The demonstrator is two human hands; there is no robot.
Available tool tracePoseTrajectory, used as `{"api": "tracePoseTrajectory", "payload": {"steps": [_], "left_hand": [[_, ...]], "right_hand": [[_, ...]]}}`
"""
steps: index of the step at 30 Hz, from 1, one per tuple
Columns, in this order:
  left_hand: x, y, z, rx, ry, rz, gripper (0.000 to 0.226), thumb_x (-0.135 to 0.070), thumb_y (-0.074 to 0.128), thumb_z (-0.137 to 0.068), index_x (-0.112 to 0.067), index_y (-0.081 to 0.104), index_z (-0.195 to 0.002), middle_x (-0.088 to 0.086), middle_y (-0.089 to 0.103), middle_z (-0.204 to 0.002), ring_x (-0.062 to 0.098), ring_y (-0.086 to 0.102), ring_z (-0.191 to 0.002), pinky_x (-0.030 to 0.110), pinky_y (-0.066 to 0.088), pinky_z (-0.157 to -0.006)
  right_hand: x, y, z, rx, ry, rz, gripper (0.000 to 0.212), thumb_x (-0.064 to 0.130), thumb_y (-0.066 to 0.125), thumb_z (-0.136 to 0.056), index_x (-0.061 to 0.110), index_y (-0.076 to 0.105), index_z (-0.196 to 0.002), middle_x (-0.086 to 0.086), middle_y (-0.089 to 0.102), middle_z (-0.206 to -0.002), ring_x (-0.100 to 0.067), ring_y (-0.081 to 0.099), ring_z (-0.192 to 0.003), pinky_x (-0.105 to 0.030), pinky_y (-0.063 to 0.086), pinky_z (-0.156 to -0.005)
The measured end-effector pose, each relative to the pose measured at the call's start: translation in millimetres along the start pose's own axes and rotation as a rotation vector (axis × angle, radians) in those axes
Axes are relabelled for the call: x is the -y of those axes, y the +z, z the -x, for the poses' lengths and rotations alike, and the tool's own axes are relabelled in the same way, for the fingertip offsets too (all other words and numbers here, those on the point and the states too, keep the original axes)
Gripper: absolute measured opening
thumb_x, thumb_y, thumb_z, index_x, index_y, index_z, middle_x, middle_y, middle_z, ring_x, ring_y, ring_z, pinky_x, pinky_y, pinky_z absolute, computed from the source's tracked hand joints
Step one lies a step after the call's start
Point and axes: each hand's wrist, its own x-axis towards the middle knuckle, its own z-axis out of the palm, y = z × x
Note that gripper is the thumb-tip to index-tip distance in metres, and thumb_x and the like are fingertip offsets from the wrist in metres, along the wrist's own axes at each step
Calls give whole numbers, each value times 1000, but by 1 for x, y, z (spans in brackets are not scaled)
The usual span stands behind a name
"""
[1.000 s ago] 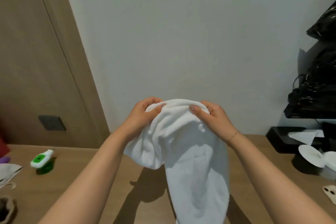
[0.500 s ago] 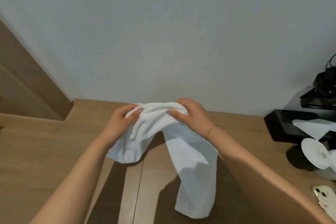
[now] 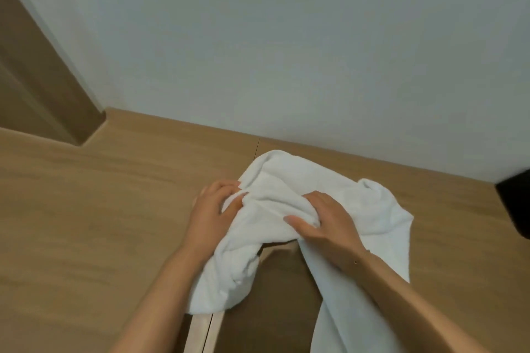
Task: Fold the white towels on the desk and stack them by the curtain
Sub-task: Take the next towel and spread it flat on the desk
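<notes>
While both hands grip it, the white terry-cloth towel (image 3: 289,203) lies bunched on the light brown wooden desk (image 3: 100,209), its far part resting on the desktop near the pale wall (image 3: 286,37), its near ends trailing toward the desk's front edge.

Step in hand, as judged: laying out and straightening one towel before the first fold; no crease or squared edge is visible yet, so folding has barely begun. No stack and no curtain are in view.

Left hand (image 3: 213,210): fingers curled, pinching a gathered ridge of cloth at the towel's left side.

Right hand (image 3: 324,223): fingers curled over a thick bunch of cloth at the middle, thumb extended along the fabric.

Next move, as judged: find two corners, draw the hands apart to pull the cloth flat, then bring one edge over to meet the other.

Also present: dark object (image 3: 516,203) at the right edge, identity unclear.
</notes>
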Motion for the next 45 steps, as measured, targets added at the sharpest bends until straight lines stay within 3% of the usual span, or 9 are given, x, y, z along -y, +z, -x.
{"api": "tracePoseTrajectory", "payload": {"steps": [4,10,15,23,29,33,38,41,45], "left_hand": [[10,5,2,-51,71,76,10,-28,62,-95,-28,72,-96,-18,68,-101,8,61,-100,38,49,-90],[-7,3,23,-20,35,47,46,-43,38,-103,-8,49,-75,1,48,-65,13,42,-62,32,36,-63],[-21,7,85,-33,31,42,63,-67,46,-89,-5,61,-91,11,62,-81,14,56,-70,31,45,-69],[-37,27,132,48,-72,-341,66,-72,62,-64,-35,44,-115,-24,50,-103,-2,51,-92,16,39,-67],[-46,33,99,7,27,-422,46,-41,79,-77,-28,52,-111,-17,58,-98,1,55,-88,20,42,-68],[-53,17,55,-239,239,-714,28,-47,76,-77,-22,64,-84,-9,62,-74,18,58,-75,34,36,-73],[-53,-11,29,-407,372,-466,10,-26,75,-83,-22,66,-79,-12,62,-77,7,57,-74,26,40,-63],[-48,-28,38,-475,555,-602,10,-13,77,-81,-18,69,-85,-7,61,-80,15,57,-71,33,43,-65],[-23,-37,73,-431,679,-742,17,-36,65,-82,-20,68,-87,-15,51,-81,14,50,-70,32,33,-67]], "right_hand": [[-7,9,1,-112,-110,13,29,61,56,-85,35,55,-97,22,56,-92,2,52,-89,-11,37,-72],[-15,16,-2,-163,-213,-29,33,50,63,-87,19,55,-82,5,59,-79,-12,56,-76,-31,44,-67],[-30,13,15,-184,-266,-42,42,55,59,-80,13,54,-82,0,60,-80,-18,56,-76,-41,48,-71],[-66,-18,30,-287,-191,-28,32,48,63,-86,16,55,-90,-1,63,-92,-23,58,-85,-39,46,-74],[-78,-24,20,-401,-126,4,34,49,61,-88,17,49,-88,0,57,-90,-22,53,-82,-33,35,-67],[-89,-28,13,-465,-85,-12,32,45,62,-88,14,53,-91,-2,57,-91,-22,53,-84,-32,36,-68],[-86,-29,18,-583,-290,-132,18,27,72,-83,17,60,-91,6,58,-91,-17,53,-85,-33,43,-76],[-81,-31,28,-635,-400,-240,12,11,70,-82,17,59,-81,9,58,-84,-11,52,-80,-27,43,-74],[-74,-35,43,-683,-485,-174,18,2,68,-75,15,55,-79,7,55,-80,-11,48,-76,-13,38,-68]]}}
